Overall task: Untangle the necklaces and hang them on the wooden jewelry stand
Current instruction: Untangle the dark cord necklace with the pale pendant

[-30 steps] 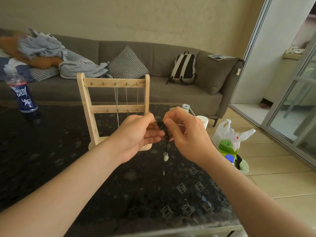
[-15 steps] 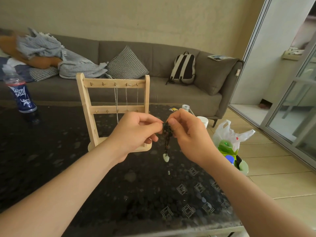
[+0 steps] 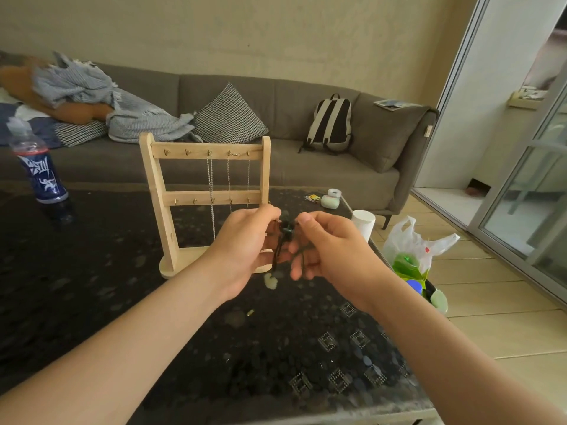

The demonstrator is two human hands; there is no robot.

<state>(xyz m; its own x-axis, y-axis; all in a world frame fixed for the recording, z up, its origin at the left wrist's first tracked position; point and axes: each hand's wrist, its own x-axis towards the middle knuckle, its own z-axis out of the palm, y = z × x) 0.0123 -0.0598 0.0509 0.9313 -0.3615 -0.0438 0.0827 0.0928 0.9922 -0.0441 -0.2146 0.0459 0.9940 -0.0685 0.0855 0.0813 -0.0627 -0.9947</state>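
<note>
In the head view, both hands met just above the middle of the frame, held over the dark table [image 3: 92, 271] and in front of the foot of the wooden jewelry stand [image 3: 156, 191]. The left hand [image 3: 245, 243] had its thumb and fingers curled in, pinching one side of a dark cord necklace [image 3: 287, 230] that was bunched into a knot. The right hand [image 3: 331, 250] pinched the other side between thumb and forefinger. Its lower fingers were loosely bent, with a strand of cord lying across them. Below the knot a pale pendant [image 3: 271, 281] dangled free, blurred, clear of the tabletop.

On the stand, left of centre, three thin chains [image 3: 211, 185] hung from hooks on the right part of the top bar, while the hooks to their left looked bare. A small gold-coloured piece [image 3: 250, 312] lay on the table below the hands; what it was could not be told. A bottle [image 3: 41, 176] stood at the left edge.

The step in hand appeared to be loosening the knot. It would go best by easing the loops apart with the fingertips rather than pulling the ends, which would likely tighten it. Letting the pendant hang would show where the cord ran. A free hook on the left of the top bar seemed the natural place for it.
</note>
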